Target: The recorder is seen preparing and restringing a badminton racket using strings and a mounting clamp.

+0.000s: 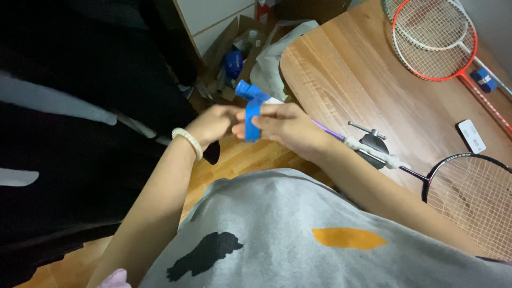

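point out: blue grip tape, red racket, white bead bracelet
blue grip tape (252, 114): head view, on the strip held between both hands.
red racket (433, 37): head view, on the strings inside its head.
white bead bracelet (188, 141): head view, on the beads across the left wrist.

A home room, by the look of it — a wooden worktop (346, 69) with rounded corners, wood-plank floor (240, 157), white cabinet fronts (213, 16), and open cardboard boxes (234, 53) with loose clutter beside them — badminton rackets (432, 40) lie about casually.
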